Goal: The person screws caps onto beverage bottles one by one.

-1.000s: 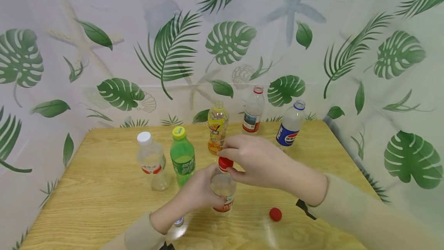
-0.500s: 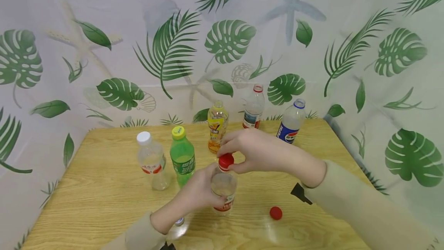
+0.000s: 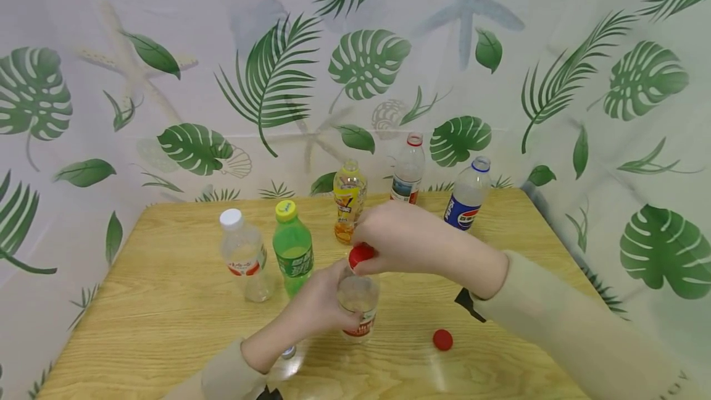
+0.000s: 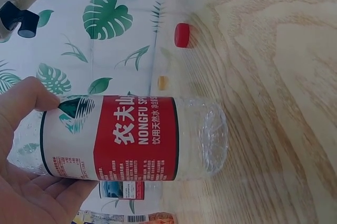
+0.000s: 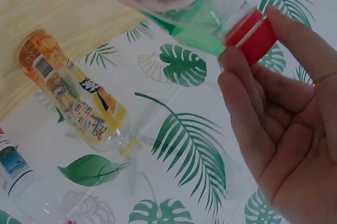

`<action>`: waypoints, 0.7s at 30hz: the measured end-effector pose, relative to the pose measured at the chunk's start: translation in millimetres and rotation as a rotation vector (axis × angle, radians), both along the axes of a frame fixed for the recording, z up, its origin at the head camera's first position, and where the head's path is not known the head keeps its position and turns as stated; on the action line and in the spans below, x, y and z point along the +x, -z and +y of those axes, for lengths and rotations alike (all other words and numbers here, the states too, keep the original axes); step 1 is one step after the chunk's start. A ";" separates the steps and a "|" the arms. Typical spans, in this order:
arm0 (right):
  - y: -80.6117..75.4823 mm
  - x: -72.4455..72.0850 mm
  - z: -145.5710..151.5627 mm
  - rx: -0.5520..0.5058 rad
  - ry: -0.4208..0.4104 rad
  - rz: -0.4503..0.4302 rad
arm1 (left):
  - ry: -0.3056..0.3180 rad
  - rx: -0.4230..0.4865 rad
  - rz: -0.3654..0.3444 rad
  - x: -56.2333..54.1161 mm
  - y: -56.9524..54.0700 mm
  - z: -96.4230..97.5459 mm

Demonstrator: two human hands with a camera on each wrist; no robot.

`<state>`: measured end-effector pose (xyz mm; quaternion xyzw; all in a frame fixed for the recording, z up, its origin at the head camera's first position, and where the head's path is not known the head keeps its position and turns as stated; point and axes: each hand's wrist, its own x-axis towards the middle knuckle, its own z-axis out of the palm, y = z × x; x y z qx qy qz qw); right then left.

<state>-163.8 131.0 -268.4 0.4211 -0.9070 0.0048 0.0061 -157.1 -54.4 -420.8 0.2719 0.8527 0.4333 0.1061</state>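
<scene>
A clear water bottle (image 4: 137,139) with a red and white label stands upright on the table at the middle front. My left hand (image 3: 313,307) grips it round the body, thumb on one side and fingers on the other. On its neck sits a red cap (image 5: 255,37), which my right hand (image 3: 411,236) pinches between thumb and fingers from above. In the right wrist view the cap rests on the neck, above a ring of the same red. The palm of my right hand partly covers the cap in the head view.
Left of the hands stand a white-capped clear bottle (image 3: 244,258) and a green bottle (image 3: 293,249) with a yellow cap. Behind are uncapped bottles: an orange-drink bottle (image 3: 349,196), a red-necked bottle (image 3: 408,168) and a Pepsi bottle (image 3: 468,196). A loose red cap (image 3: 442,339) lies at the right.
My right hand has turned about the red cap, its fingers now curled closer over it, and its wrist has shifted slightly left. The left hand and the bottle have stayed in place.
</scene>
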 end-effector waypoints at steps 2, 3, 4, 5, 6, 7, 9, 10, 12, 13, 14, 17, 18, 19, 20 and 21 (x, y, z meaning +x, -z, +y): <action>3.0 2.3 -3.8 0.038 0.029 0.085 | 0.003 0.005 0.001 0.1 0.2 0.3; 5.6 3.2 -5.5 0.056 0.038 0.145 | 0.006 0.006 0.004 0.4 0.0 0.4; 8.4 4.3 -7.2 0.074 0.047 0.205 | 0.008 0.006 0.008 0.6 -0.2 0.5; 11.6 5.0 -8.9 0.085 0.055 0.269 | 0.011 0.007 0.009 0.9 -0.3 0.5; 15.0 5.5 -10.4 0.093 0.061 0.333 | 0.012 0.006 0.010 1.0 -0.4 0.5; 18.4 5.8 -11.9 0.097 0.068 0.391 | 0.015 0.006 0.004 1.1 -0.1 0.3; 24.8 5.7 -13.8 0.097 0.089 0.461 | 0.015 0.005 -0.012 1.1 0.2 -0.2; 26.3 5.9 -14.7 0.099 0.099 0.466 | 0.011 0.003 -0.020 0.6 0.6 -0.2; 27.7 5.8 -15.4 0.089 0.100 0.441 | 0.011 0.014 -0.044 -0.3 1.6 -0.2; 26.4 6.0 -15.6 0.094 0.095 0.408 | 0.008 0.018 -0.053 -0.7 2.0 -0.2; 24.2 6.5 -15.3 0.103 0.079 0.363 | 0.006 0.023 -0.054 -1.1 2.1 0.2; 14.6 9.3 -12.8 0.112 0.016 0.213 | 0.007 0.023 -0.046 -1.6 2.0 0.6; 10.9 10.6 -11.6 0.120 -0.003 0.169 | 0.007 0.024 -0.042 -1.5 1.9 0.6; 8.0 11.4 -10.8 0.132 -0.011 0.126 | 0.005 0.021 -0.040 -1.5 1.4 0.7; 6.0 12.3 -9.6 0.134 -0.021 0.095 | 0.007 0.024 -0.038 -1.5 1.0 0.5; 4.9 12.8 -8.8 0.134 -0.021 0.078 | 0.006 0.023 -0.039 -1.2 0.7 0.0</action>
